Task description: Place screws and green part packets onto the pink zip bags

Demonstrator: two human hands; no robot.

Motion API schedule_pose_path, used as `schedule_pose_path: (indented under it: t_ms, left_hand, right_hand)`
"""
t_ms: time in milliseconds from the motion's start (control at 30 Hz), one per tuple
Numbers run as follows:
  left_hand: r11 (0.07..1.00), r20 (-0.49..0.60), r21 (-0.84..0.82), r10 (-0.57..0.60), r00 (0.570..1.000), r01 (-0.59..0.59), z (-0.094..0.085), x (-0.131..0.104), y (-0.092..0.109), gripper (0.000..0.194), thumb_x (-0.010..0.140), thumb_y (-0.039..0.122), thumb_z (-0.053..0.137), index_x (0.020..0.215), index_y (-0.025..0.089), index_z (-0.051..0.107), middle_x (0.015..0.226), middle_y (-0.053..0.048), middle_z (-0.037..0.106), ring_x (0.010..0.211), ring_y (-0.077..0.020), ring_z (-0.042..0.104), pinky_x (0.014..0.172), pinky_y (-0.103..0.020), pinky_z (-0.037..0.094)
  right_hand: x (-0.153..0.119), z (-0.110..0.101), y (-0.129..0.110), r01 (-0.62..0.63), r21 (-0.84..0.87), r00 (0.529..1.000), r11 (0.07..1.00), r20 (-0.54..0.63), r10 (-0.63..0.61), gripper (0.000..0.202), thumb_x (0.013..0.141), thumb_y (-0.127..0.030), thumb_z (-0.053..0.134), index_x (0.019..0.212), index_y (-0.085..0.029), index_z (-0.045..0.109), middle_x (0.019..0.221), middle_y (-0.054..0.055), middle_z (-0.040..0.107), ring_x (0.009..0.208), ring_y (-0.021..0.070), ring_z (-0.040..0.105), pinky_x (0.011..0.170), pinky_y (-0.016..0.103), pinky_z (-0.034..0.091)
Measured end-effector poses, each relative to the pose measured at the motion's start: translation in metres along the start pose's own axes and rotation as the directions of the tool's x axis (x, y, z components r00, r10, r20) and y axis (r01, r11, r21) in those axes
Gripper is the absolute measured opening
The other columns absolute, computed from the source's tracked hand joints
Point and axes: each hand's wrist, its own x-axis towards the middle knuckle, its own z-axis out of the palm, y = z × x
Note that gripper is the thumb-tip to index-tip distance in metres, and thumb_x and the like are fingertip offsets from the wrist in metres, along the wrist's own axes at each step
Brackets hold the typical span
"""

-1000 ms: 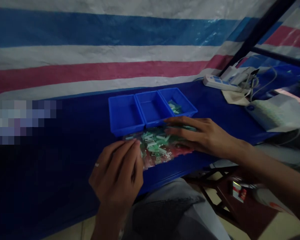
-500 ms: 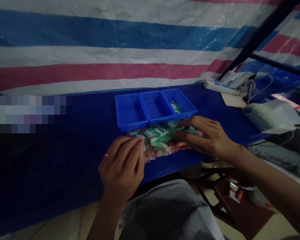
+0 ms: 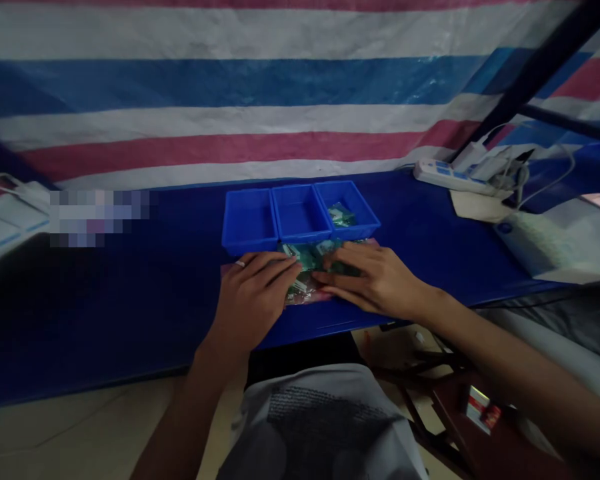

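Clear plastic packets (image 3: 303,287) with green and white slim pieces lie on the blue table, over something pink. My left hand (image 3: 260,287) rests on their left part, its fingers together and stretched out flat. On the right part lies my right hand (image 3: 367,277), thumb and fingers spread over the packets. Just behind the hands stand three joined blue trays: the left tray (image 3: 251,217) and middle tray (image 3: 303,210) show bare bottoms, and the right tray (image 3: 360,203) holds a few green-and-white packets (image 3: 341,215).
A white power strip (image 3: 445,175) with plugs and cables sits at the back right, near a white bag (image 3: 555,243). White boxes (image 3: 10,217) stand at the far left beside a blurred patch. A dark red stool (image 3: 480,440) is below on the right.
The view has shifted, bringing more of the white boxes at left into sight. My right hand has moved left over the packets, nearer my left hand, which lies flatter.
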Motion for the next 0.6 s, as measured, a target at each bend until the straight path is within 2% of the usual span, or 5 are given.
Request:
schedule_pose_path:
  t_ms: [267,400,433,500,600]
  left_hand:
    - [0.995,-0.041,0.097,0.0,0.999,0.004,-0.016,-0.006,-0.005,0.021,0.102,0.004,0.061,0.109,0.017,0.077,0.108,-0.002,0.084,0.099,-0.0223,0.08,0.082,-0.038,0.061]
    - [0.997,-0.016,0.025,-0.07,0.997,0.07,-0.014,-0.015,-0.005,0.013,0.104,0.013,0.066,0.11,0.019,0.076,0.11,-0.002,0.084,0.106,-0.0219,0.079,0.088,-0.037,0.063]
    - [0.996,-0.011,0.0,-0.092,0.996,0.092,-0.014,-0.017,-0.003,0.011,0.105,0.017,0.068,0.113,0.018,0.075,0.111,-0.003,0.083,0.108,-0.0222,0.079,0.091,-0.038,0.064]
    - [0.992,-0.006,-0.04,-0.117,0.993,0.116,-0.015,-0.018,0.002,0.017,0.104,0.024,0.072,0.119,0.017,0.073,0.116,-0.007,0.082,0.113,-0.0244,0.077,0.096,-0.041,0.065]
    - [0.991,-0.012,-0.052,-0.124,0.992,0.123,-0.019,-0.019,0.01,0.026,0.101,0.023,0.076,0.125,0.017,0.07,0.122,-0.01,0.08,0.118,-0.0278,0.076,0.098,-0.045,0.066]
  right_hand:
    - [-0.006,-0.014,0.013,0.026,0.208,1.0,0.978,-0.015,-0.023,0.035,0.106,-0.045,0.063,0.117,-0.015,0.079,0.119,0.013,0.078,0.107,0.0266,0.065,0.091,0.044,0.058]
    - [0.006,-0.037,0.051,-0.07,0.218,0.983,0.973,-0.151,0.104,0.015,0.103,-0.027,0.07,0.114,-0.021,0.079,0.112,0.01,0.08,0.102,0.0249,0.072,0.09,0.042,0.059]
    - [0.013,-0.04,0.064,-0.171,0.195,0.973,0.966,-0.119,0.196,0.015,0.104,-0.025,0.068,0.113,-0.022,0.079,0.111,0.01,0.08,0.101,0.0253,0.073,0.091,0.043,0.059]
    - [0.029,-0.038,0.092,-0.394,0.118,0.9,0.911,0.25,0.357,0.024,0.104,-0.024,0.065,0.125,-0.02,0.077,0.127,0.014,0.078,0.117,0.0305,0.072,0.102,0.047,0.057]
    - [0.052,-0.019,0.123,-0.45,0.099,0.785,0.887,0.518,0.34,0.042,0.083,-0.017,0.087,0.124,-0.019,0.078,0.123,0.013,0.08,0.113,0.0346,0.076,0.097,0.045,0.06]
